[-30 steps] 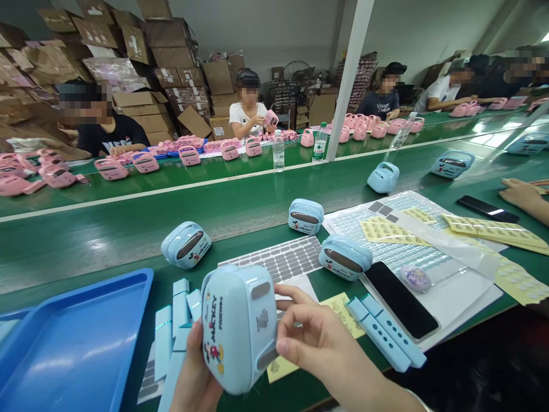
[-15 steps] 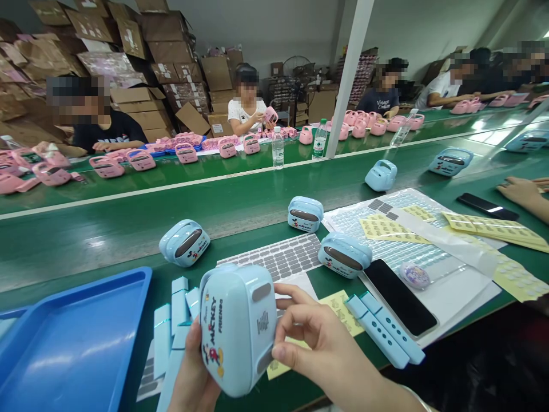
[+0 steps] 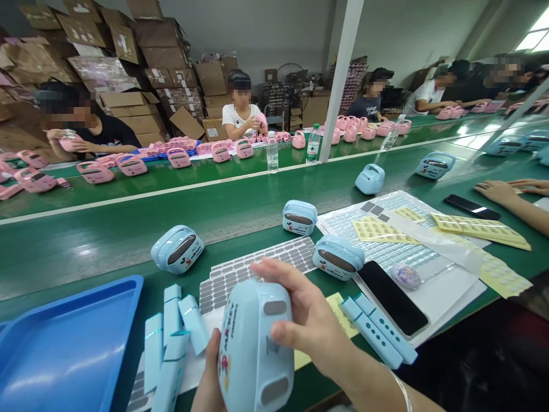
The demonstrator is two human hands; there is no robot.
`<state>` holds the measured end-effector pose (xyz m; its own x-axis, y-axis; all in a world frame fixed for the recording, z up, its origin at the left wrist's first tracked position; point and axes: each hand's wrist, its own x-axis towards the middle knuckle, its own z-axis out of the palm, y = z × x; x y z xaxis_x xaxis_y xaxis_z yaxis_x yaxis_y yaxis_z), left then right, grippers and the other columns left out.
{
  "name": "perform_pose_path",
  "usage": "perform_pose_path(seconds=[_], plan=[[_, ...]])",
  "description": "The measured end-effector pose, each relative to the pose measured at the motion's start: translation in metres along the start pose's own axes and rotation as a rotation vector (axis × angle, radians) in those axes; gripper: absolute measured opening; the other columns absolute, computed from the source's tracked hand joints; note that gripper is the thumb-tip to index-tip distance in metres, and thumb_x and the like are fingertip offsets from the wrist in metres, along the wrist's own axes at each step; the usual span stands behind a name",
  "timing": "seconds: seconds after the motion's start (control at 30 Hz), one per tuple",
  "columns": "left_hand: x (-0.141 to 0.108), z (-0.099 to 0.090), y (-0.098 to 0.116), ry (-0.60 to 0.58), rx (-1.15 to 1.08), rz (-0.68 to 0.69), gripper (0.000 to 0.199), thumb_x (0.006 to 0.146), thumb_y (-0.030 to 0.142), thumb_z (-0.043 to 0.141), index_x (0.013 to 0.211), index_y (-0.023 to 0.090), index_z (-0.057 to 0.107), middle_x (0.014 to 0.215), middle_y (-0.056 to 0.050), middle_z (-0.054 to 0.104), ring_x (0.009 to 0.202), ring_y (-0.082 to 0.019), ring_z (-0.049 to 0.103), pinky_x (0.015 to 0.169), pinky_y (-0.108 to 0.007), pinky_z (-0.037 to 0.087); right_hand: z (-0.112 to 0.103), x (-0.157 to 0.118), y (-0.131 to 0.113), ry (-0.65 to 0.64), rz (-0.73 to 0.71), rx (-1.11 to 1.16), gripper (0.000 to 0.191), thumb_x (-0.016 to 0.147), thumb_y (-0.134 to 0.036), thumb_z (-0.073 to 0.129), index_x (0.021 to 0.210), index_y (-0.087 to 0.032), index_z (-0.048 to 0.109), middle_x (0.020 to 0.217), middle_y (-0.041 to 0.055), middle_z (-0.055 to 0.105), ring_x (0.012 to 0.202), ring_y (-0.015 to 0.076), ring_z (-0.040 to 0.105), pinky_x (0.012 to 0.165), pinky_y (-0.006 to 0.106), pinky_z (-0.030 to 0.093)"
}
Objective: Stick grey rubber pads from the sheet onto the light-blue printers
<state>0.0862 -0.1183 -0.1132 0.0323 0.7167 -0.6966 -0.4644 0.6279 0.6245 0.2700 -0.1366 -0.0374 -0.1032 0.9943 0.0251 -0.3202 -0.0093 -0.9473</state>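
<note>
Blue plastic case (image 3: 253, 349) printed "MICKEY FRIENDS", at lower centre of frame, is gripped from below by left hand (image 3: 210, 383) and clasped across its side by right hand (image 3: 309, 320).

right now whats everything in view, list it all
held light blue case: 1, printed with a cartoon figure, in both hands, near edge
light blue cases on the belt: at least 5, one at left, one mid, one by the phone
grey sticker sheet: 1, behind the held case
blue tray: 1, near left
light blue strips: several, beside the tray; two more at right
black phone: 1, on white sheets
yellow sticker sheets: several, right
pink cases: many, far side, with seated people
water bottles: 2, far side
cardboard boxes: stacked, back left
left hand: under the case
right hand: fingers on the case's side
</note>
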Motion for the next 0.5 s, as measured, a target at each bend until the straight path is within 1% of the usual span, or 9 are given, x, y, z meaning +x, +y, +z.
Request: perform_pose_path(seconds=[0.03,0.1,0.13,0.2,0.27,0.33,0.4,0.47,0.5], plan=[[-0.002,0.001,-0.003,0.012,0.048,-0.001,0.093,0.055,0.051,0.081,0.135,0.017,0.046,0.082,-0.008,0.067,0.072,-0.027,0.065,0.061,-0.032,0.053,-0.002,0.004,-0.001,-0.026,0.002,-0.010,0.050,0.072,-0.031,0.067,0.121,-0.030,0.054,0.135,-0.0002,0.042,0.128,0.0082,0.044,0.112,0.022,0.041],[-0.010,0.007,-0.004,0.010,0.070,-0.082,0.103,0.062,0.053,0.076,0.145,0.013,0.030,0.085,-0.012,0.067,0.076,-0.031,0.065,0.063,-0.036,0.053,-0.003,0.009,-0.003,-0.040,0.054,0.092,0.040,0.068,-0.027,0.070,0.107,-0.020,0.061,0.125,0.0025,0.051,0.122,0.0083,0.049,0.108,0.019,0.043],[-0.015,0.011,-0.003,-0.002,0.050,-0.115,0.100,0.065,0.054,0.074,0.145,0.012,0.030,0.090,-0.014,0.067,0.080,-0.032,0.064,0.067,-0.038,0.053,-0.003,0.011,-0.004,-0.025,0.097,0.180,0.040,0.065,-0.026,0.073,0.102,-0.017,0.062,0.122,0.0035,0.053,0.120,0.0086,0.051,0.103,0.017,0.045],[-0.024,0.020,0.001,-0.021,-0.003,-0.136,0.091,0.068,0.052,0.072,0.141,0.012,0.038,0.094,-0.014,0.066,0.089,-0.033,0.063,0.075,-0.039,0.053,-0.003,0.013,-0.004,0.010,0.192,0.320,0.042,0.060,-0.025,0.076,0.098,-0.014,0.063,0.122,0.0051,0.053,0.113,0.0097,0.055,0.090,0.014,0.049],[-0.028,0.024,0.005,-0.018,-0.031,-0.154,0.085,0.066,0.050,0.074,0.136,0.011,0.045,0.092,-0.013,0.066,0.093,-0.033,0.062,0.077,-0.040,0.052,-0.003,0.012,-0.002,-0.001,0.209,0.345,0.043,0.061,-0.026,0.075,0.101,-0.016,0.064,0.124,0.0056,0.052,0.111,0.0095,0.056,0.084,0.012,0.049],[-0.026,0.022,0.006,0.007,-0.038,-0.188,0.081,0.065,0.051,0.074,0.132,0.012,0.050,0.088,-0.012,0.067,0.090,-0.033,0.063,0.075,-0.040,0.053,-0.004,0.011,-0.001,-0.076,0.154,0.332,0.041,0.068,-0.027,0.071,0.106,-0.018,0.063,0.127,0.0060,0.050,0.114,0.0086,0.055,0.088,0.012,0.049],[-0.022,0.015,0.006,0.019,-0.050,-0.228,0.079,0.064,0.054,0.074,0.128,0.013,0.054,0.084,-0.011,0.067,0.081,-0.032,0.065,0.069,-0.038,0.053,-0.005,0.009,-0.001,-0.165,0.095,0.326,0.038,0.074,-0.028,0.065,0.111,-0.021,0.061,0.129,0.0054,0.048,0.116,0.0069,0.053,0.091,0.011,0.047],[-0.019,0.009,0.005,0.005,-0.059,-0.252,0.077,0.065,0.055,0.073,0.126,0.012,0.054,0.079,-0.011,0.067,0.070,-0.028,0.065,0.061,-0.033,0.052,-0.006,0.008,-0.002,-0.205,0.059,0.289,0.036,0.080,-0.028,0.059,0.116,-0.026,0.060,0.132,0.0036,0.046,0.118,0.0052,0.051,0.092,0.010,0.047],[-0.020,0.008,0.005,-0.015,-0.053,-0.247,0.079,0.068,0.056,0.071,0.129,0.011,0.050,0.077,-0.010,0.066,0.066,-0.027,0.064,0.058,-0.031,0.052,-0.006,0.007,-0.002,-0.207,0.033,0.258,0.036,0.082,-0.028,0.056,0.117,-0.027,0.059,0.132,0.0032,0.045,0.120,0.0051,0.050,0.094,0.009,0.046]])
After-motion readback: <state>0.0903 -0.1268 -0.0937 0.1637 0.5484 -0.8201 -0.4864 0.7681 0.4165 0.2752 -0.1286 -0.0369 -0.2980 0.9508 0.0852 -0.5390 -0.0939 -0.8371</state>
